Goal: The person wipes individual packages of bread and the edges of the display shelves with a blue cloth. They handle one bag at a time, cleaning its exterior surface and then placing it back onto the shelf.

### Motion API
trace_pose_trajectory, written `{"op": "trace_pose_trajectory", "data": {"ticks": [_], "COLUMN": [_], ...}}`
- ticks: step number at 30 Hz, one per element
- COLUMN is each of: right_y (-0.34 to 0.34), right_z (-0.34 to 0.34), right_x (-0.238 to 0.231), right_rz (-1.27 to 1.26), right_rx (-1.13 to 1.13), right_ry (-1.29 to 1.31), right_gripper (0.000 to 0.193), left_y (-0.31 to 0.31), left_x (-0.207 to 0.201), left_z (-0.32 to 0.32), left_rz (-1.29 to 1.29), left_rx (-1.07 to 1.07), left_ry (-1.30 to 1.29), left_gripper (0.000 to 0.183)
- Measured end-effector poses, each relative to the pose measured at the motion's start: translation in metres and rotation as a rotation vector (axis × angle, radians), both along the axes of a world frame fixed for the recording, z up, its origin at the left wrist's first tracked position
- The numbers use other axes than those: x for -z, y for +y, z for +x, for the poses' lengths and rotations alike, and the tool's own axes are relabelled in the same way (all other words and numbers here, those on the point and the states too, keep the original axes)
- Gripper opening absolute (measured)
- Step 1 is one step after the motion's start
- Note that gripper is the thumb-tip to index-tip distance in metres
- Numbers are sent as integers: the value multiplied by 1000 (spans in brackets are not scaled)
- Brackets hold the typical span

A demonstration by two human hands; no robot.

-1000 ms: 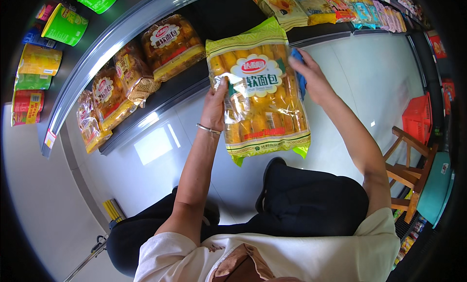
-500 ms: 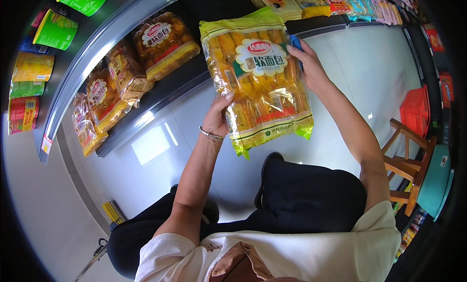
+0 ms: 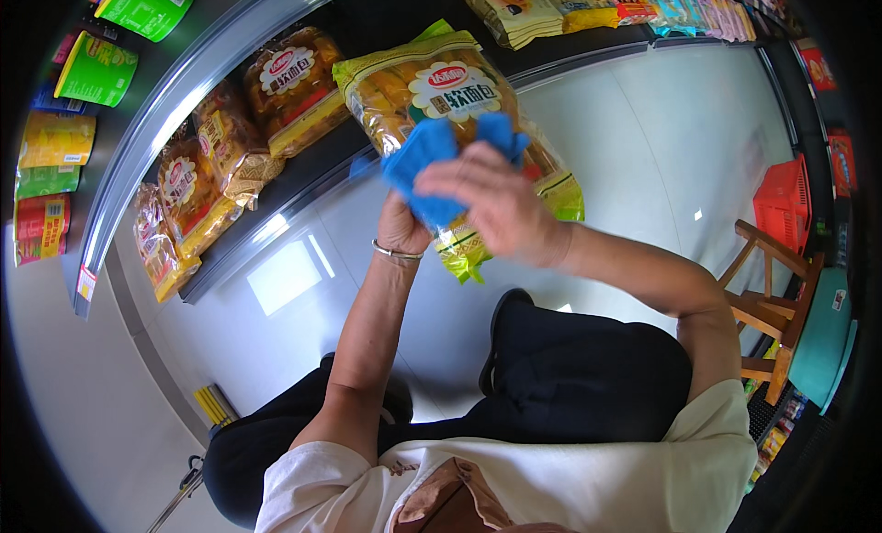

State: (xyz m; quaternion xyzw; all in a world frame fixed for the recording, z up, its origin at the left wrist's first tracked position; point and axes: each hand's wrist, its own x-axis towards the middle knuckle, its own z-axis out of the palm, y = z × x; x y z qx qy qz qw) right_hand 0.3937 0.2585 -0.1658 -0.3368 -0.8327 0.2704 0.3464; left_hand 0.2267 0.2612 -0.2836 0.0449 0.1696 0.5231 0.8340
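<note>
A large clear and yellow-green bag of soft bread rolls [image 3: 393,87] is tilted in front of me, its far end close to the shelf edge. My left hand [image 3: 401,228], with a bracelet at the wrist, grips the bag's near left side; its fingers are mostly hidden behind the bag and a cloth. Over the bag's middle lies a bunched blue cloth [image 3: 421,161]. My right hand [image 3: 503,207] is on the cloth, pressing it against the wrapper, its fingers smeared by motion. The cloth and hand cover much of the bag's lower front.
More bagged bread [image 3: 292,78] stands on the low dark shelf at left, with green tubs [image 3: 96,69] on the shelf above. Further packets [image 3: 588,7] line the far shelf. A red basket [image 3: 783,202], a wooden stool [image 3: 767,312] and a teal tub [image 3: 820,340] are at right.
My right hand has left the bag's right edge and swung left across its front with the blue cloth. The bag has shifted left and tipped away.
</note>
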Motion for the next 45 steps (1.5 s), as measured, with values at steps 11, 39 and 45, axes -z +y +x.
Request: {"op": "trace_pose_trajectory", "data": {"ticks": [11,39,45], "right_y": [46,27,41], "right_z": [56,36,75], "right_x": [28,-14,13], "right_rz": [-18,-1141,-1347], "right_rx": [386,238,308], "right_ry": [-79,653,859], "right_gripper": [39,61,41], "left_y": [11,-23,-7], "left_x": [-37,-99,-91], "left_z": [0,68,52], "left_rz": [17,898,794], "left_rx": [-57,-179,-179], "left_ry": [167,1668,1367], "left_gripper": [49,103,79]}}
